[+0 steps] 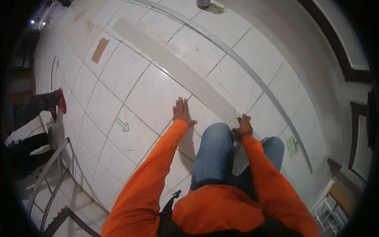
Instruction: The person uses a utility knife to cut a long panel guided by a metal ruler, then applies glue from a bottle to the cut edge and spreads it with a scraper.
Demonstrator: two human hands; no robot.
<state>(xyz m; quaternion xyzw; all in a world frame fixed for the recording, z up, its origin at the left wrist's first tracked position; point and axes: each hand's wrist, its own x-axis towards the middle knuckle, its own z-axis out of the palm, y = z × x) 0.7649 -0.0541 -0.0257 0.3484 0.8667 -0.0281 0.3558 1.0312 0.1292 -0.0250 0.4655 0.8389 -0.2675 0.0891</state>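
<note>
My left hand (181,111) lies flat on the white floor tiles, its fingers stretched out, beside the long edge of a long pale grey strip of board (185,75). In my right hand (244,127) is a yellow and black utility knife (239,117), its thin blade pointing away from me. The blade tip is at the right edge of the strip, close to its near end; whether it touches the board I cannot tell. My knee in blue jeans (218,136) is next to that end and partly hides it.
A long perforated metal profile (246,69) lies to the right of the strip. Flat on the floor are a brown cardboard piece (100,50) and a green arrow (123,125). A can (203,3) stands far off. Other people's legs (33,110) and a metal frame (49,173) are at left.
</note>
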